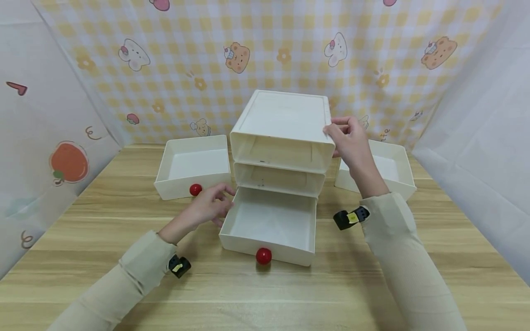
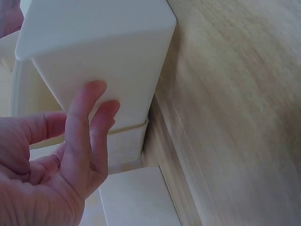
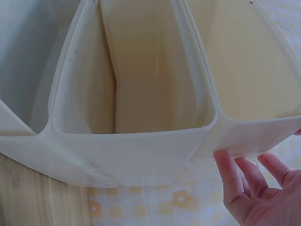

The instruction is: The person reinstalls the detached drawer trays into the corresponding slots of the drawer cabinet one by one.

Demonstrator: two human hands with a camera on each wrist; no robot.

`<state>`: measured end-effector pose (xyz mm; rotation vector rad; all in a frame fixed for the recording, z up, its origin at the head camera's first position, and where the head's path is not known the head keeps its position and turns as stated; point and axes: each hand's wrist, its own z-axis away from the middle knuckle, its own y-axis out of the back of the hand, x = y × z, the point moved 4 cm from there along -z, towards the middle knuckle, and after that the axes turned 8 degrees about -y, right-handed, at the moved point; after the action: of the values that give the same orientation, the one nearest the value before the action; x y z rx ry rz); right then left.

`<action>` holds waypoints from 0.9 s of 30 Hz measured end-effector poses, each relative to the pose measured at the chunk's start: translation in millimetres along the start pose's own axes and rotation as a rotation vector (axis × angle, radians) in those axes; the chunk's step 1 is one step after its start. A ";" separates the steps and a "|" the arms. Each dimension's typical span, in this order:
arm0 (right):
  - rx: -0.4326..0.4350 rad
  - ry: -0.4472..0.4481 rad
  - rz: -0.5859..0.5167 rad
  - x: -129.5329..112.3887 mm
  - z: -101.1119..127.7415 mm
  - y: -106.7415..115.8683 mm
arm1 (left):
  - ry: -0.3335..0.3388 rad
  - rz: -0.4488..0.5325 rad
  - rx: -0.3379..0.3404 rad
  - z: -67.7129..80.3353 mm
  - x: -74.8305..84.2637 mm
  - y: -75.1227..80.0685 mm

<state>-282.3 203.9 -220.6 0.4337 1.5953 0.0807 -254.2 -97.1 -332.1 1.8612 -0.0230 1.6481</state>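
Cream plastic, smooth and slightly glossy, makes up everything in play on the wood-grain bench (image 1: 372,294). Nearest the front edge, the bottom drawer (image 1: 271,227) sits pulled well out of its slot, a shallow square tray with a round red knob (image 1: 263,256) on its front wall; its long axis runs from the front edge toward the back wall. The left hand (image 1: 209,206) rests against the drawer's left rear corner, fingers loosely bent and touching the plastic without closing round it; the left wrist view shows them straight against the cabinet's side.

Behind it stands the drawer cabinet (image 1: 285,119), a boxy three-tier shell with rounded corners, its open front facing the person. The two upper slots gape empty. The right hand (image 1: 352,142) grips the cabinet's top right front corner, fingers curled over the edge.

Farther back, a second drawer (image 1: 194,165) with a red knob (image 1: 195,189) lies left of the cabinet, and a third drawer (image 1: 393,170) lies to its right, both just beside it near the back edge.
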 end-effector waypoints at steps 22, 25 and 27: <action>0.001 -0.004 0.019 0.7 -0.5 -0.3 | 0.060 0.009 0.044 -12.5 4.1 -2.3; 0.002 -0.002 0.021 0.2 -0.4 -0.2 | 0.073 0.014 0.058 -14.3 5.4 -2.5; 0.004 0.000 0.022 -0.3 -0.4 -0.1 | 0.077 0.010 0.066 -15.4 5.7 -2.6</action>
<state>-282.7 203.8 -220.3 0.4541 1.5910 0.0945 -265.6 -85.6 -328.1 1.8470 0.0555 1.7453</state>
